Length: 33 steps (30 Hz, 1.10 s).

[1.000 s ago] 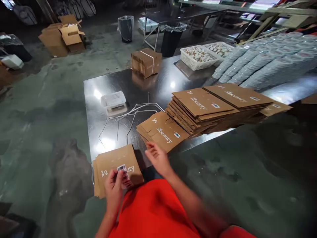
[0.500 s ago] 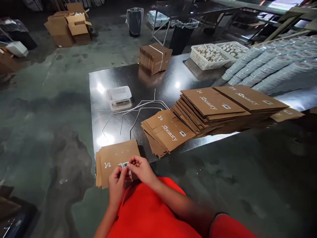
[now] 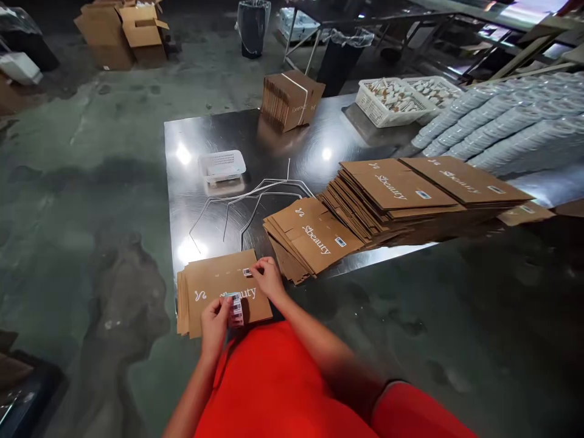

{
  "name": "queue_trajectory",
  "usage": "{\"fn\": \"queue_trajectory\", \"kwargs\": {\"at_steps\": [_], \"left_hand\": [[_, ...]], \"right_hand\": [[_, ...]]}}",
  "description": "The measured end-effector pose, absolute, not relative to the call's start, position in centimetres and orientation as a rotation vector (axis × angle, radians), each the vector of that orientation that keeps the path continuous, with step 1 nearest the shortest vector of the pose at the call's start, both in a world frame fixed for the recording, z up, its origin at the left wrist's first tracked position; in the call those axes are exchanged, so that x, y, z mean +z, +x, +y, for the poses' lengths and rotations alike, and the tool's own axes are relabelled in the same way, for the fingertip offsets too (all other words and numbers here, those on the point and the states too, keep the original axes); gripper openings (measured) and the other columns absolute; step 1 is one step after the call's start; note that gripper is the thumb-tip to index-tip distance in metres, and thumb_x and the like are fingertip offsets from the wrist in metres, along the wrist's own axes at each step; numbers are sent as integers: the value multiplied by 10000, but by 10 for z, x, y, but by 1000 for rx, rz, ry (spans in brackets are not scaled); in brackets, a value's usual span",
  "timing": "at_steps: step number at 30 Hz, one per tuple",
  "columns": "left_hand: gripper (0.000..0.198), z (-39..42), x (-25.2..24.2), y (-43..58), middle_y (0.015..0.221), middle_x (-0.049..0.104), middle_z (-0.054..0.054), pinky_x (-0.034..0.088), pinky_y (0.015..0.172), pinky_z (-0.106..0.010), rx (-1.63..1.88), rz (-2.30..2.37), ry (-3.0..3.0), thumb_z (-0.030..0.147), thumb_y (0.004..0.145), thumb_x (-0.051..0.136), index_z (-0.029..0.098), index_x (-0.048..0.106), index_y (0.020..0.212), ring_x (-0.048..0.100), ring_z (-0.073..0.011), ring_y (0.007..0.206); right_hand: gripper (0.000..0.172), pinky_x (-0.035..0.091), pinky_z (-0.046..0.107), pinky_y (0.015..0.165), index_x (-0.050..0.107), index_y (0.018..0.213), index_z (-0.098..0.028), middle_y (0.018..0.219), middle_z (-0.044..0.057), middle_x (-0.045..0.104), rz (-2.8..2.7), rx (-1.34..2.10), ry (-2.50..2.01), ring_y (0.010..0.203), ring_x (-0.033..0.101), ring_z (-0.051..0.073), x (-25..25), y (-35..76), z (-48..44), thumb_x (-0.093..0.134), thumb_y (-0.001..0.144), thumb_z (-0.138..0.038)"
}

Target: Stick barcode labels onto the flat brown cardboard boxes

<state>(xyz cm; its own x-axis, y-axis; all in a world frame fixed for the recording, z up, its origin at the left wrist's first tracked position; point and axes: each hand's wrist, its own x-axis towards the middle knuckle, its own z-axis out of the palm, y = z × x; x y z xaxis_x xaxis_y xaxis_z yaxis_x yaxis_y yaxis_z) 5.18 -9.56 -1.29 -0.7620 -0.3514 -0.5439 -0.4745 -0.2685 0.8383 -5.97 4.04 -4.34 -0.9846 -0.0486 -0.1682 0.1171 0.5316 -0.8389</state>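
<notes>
My left hand [image 3: 217, 319] pinches a strip of barcode stickers [image 3: 236, 311] above the near part of a flat cardboard box [image 3: 214, 274]. That box tops a small stack at the table's front left corner, with white lettering on it. Between the fingertips of my right hand [image 3: 267, 277] is a single barcode sticker [image 3: 247, 272], over the right part of the same box. Whether the sticker touches the cardboard I cannot tell. Beside my right hand lies a fanned pile of flat boxes [image 3: 314, 237]; its top one bears a sticker.
White straps [image 3: 255, 193] and a small white basket [image 3: 222, 165] lie on the metal table [image 3: 182, 182]. Taller stacks of flat boxes [image 3: 396, 182] stand to the right. Behind are a strapped bundle of boxes [image 3: 292, 100], white baskets of small pieces [image 3: 392, 100] and rows of stacked white items [image 3: 502, 115].
My right hand has moved away from the left, up and to the right, taking one sticker off the strip. The left hand keeps the strip. The view has shifted slightly.
</notes>
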Motion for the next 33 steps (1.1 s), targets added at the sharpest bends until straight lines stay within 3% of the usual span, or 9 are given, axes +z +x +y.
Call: {"fn": "queue_trajectory", "kwargs": {"at_steps": [4, 9, 19, 30, 33], "left_hand": [[499, -97, -28, 47, 498, 438, 38, 392, 424, -218, 2203, 1712, -1082, 578, 537, 741, 142, 499, 524, 398, -81, 443], [454, -100, -39, 46, 527, 499, 13, 383, 428, -207, 2193, 1707, -1114, 546, 560, 742, 126, 571, 573, 443, -95, 467], [483, -99, -46, 49, 533, 465, 31, 384, 467, -204, 2174, 1734, -1089, 574, 581, 726, 134, 528, 575, 412, -86, 487], [495, -97, -39, 45, 497, 410, 49, 334, 452, -191, 2148, 1814, -1079, 585, 573, 720, 135, 516, 534, 357, -74, 468], [501, -96, -36, 43, 489, 405, 47, 312, 446, -186, 2144, 1825, -1085, 582, 550, 730, 131, 514, 521, 350, -72, 469]], "right_hand": [[104, 436, 315, 812, 614, 669, -147, 894, 67, 526, 2675, -1254, 27, 880, 529, 184, -51, -64, 36, 583, 757, -194], [129, 432, 292, 782, 632, 686, -144, 932, 73, 539, 2700, -1074, 41, 851, 542, 175, -46, -66, 31, 578, 783, -210], [138, 404, 322, 740, 647, 760, -183, 1010, 86, 561, 2839, -639, 25, 850, 552, 204, -28, -58, 21, 547, 830, -246], [169, 405, 313, 738, 611, 741, -190, 976, 66, 553, 2884, -699, -7, 820, 556, 187, -46, -61, 25, 628, 806, -345], [197, 407, 298, 715, 574, 854, -185, 966, 59, 553, 2875, -817, 33, 823, 553, 190, -50, -61, 27, 667, 766, -336]]}}
